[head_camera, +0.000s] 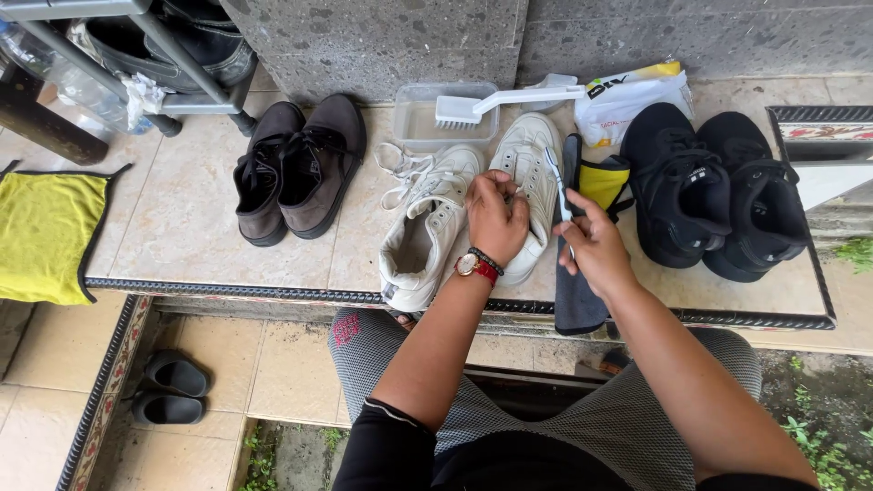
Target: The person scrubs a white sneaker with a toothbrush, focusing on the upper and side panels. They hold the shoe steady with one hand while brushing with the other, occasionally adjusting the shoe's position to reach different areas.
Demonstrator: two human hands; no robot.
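A: Where are the person's hands?

B: The left hand (496, 218) rests on the right-hand white sneaker (527, 173), fingers curled down on its upper, a red watch (470, 265) at the wrist. The right hand (593, 241) is closed around a toothbrush (556, 186), which points up and away, its head over that same sneaker's edge.

A: And the other white sneaker?

B: The left white sneaker (427, 227) lies just beside it, touching, laces loose — both on the tiled bench (182, 227).

A: What lies around them?

B: Under the right hand, a dark cloth (575, 295) hangs over the bench edge, with a yellow cloth (604, 182) near it. Behind the sneakers stands a clear plastic tub (418, 123) with a white scrub brush (505, 102) laid across it, and a white and yellow pouch (632, 100). A brown pair of shoes (296, 168) sits to the left, a black pair of sneakers (714, 191) to the right — a yellow towel (45, 236) at the far left.
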